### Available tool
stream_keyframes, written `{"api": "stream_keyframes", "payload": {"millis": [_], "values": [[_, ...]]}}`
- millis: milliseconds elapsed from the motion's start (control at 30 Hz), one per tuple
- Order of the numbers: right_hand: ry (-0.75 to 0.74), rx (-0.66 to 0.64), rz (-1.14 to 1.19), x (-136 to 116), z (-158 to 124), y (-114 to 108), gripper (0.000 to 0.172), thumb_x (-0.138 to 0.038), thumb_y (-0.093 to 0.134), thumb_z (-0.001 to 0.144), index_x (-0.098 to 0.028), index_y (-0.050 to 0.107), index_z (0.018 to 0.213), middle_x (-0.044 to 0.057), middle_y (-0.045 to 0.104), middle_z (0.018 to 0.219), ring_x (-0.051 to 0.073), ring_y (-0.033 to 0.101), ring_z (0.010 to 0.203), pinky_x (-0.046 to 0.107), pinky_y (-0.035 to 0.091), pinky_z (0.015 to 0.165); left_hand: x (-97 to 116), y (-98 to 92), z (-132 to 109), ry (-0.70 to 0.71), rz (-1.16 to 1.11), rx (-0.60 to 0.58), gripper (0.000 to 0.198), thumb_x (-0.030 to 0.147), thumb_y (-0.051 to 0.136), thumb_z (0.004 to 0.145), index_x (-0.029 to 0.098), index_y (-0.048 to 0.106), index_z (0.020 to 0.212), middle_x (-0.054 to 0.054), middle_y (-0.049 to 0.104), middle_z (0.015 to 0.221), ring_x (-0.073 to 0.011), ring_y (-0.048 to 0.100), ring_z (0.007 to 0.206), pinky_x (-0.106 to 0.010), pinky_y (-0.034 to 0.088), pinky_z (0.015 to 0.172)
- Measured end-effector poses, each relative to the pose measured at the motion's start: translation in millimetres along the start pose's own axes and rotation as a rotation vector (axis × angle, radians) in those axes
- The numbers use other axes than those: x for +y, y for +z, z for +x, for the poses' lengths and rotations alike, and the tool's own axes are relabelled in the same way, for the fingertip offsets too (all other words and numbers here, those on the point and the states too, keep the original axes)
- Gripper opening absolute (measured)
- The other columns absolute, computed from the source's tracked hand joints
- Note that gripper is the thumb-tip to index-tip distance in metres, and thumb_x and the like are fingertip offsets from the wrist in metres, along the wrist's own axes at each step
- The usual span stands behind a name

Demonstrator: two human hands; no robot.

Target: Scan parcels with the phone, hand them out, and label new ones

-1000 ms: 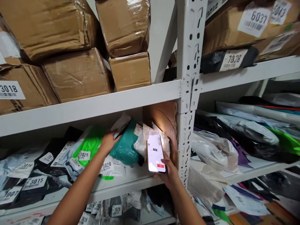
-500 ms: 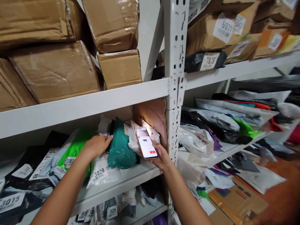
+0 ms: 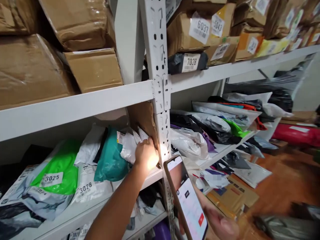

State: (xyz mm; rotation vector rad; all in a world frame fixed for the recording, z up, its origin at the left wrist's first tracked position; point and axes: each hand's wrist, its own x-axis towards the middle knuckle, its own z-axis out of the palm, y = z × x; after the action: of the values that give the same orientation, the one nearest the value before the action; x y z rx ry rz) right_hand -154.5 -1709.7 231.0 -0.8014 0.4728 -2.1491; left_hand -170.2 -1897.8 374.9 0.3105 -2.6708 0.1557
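My left hand [image 3: 146, 155] reaches into the middle shelf and its fingers close on white parcel bags [image 3: 128, 146] beside a brown cardboard box [image 3: 142, 118]. A teal bag [image 3: 110, 160] lies just left of them. My right hand [image 3: 222, 226] is low at the bottom edge and holds a phone [image 3: 187, 200] with its screen lit and its lamp shining on my left hand. The phone stands in front of the white shelf post [image 3: 160, 86].
Bags labelled 3025 [image 3: 51, 178] and 3028 [image 3: 85, 188] lie on the same shelf [image 3: 82, 213]. Cardboard boxes [image 3: 95, 68] fill the shelf above. The right bay holds more bags, and a black parcel labelled 7028 [image 3: 187, 61]. Parcels and flat cardboard [image 3: 235, 196] lie on the floor.
My left hand moved right from the teal bag to the white bags by the brown box. My right hand drew the phone down and back out of the shelf. The view swung right.
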Motion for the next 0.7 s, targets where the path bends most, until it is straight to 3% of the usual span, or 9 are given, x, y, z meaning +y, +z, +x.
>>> {"api": "stream_keyframes", "payload": {"millis": [133, 267, 400, 533, 700], "values": [[-0.051, 0.182, -0.051, -1, -14, -16, 0.104, -0.059, 0.078, 0.05, -0.026, 0.046, 0.143, 0.016, 0.069, 0.118, 0.029, 0.071, 0.066, 0.04, 0.057, 0.053, -9, 13.0, 10, -0.158, 0.092, 0.064, 0.046, 0.025, 0.04, 0.093, 0.017, 0.05, 0.137, -0.01, 0.074, 0.09, -0.0269, 0.069, 0.084, -0.048, 0.039, 0.098], [-0.058, 0.201, 0.001, -3, -17, -22, 0.099, -0.054, 0.08, 0.048, -0.025, 0.053, 0.139, 0.013, 0.067, 0.126, 0.035, 0.07, 0.097, 0.042, 0.058, 0.072, -16, 13.6, 2, -0.2, 0.065, 0.11, 0.029, 0.025, 0.044, 0.091, 0.021, 0.068, 0.108, -0.007, 0.074, 0.088, -0.0255, 0.068, 0.087, -0.038, 0.044, 0.086], [-0.001, 0.154, 0.041, -3, -20, -33, 0.09, -0.049, 0.082, 0.052, -0.027, 0.057, 0.136, 0.009, 0.059, 0.14, 0.038, 0.059, 0.12, 0.045, 0.053, 0.09, -17, 27.4, -7, -0.23, -0.027, 0.282, 0.019, 0.033, 0.059, 0.087, 0.02, 0.07, 0.096, -0.006, 0.073, 0.078, -0.0247, 0.067, 0.08, -0.037, 0.047, 0.086], [0.029, 0.104, 0.085, 3, -23, -43, 0.093, -0.043, 0.084, 0.056, -0.032, 0.048, 0.142, 0.007, 0.057, 0.142, 0.036, 0.064, 0.114, 0.046, 0.055, 0.084, -21, 44.9, -16, -0.176, -0.136, 0.508, 0.015, 0.027, 0.059, 0.089, 0.018, 0.071, 0.087, -0.003, 0.073, 0.073, -0.019, 0.066, 0.064, -0.044, 0.038, 0.108], [0.123, -0.034, 0.08, 3, -12, -36, 0.106, -0.038, 0.085, 0.056, -0.03, 0.035, 0.149, 0.011, 0.064, 0.131, 0.031, 0.072, 0.089, 0.042, 0.055, 0.076, -30, 54.4, -36, 0.016, -0.133, 0.738, 0.014, 0.025, 0.062, 0.089, 0.018, 0.068, 0.078, 0.0, 0.074, 0.076, -0.0153, 0.067, 0.062, -0.044, 0.035, 0.114]]}}
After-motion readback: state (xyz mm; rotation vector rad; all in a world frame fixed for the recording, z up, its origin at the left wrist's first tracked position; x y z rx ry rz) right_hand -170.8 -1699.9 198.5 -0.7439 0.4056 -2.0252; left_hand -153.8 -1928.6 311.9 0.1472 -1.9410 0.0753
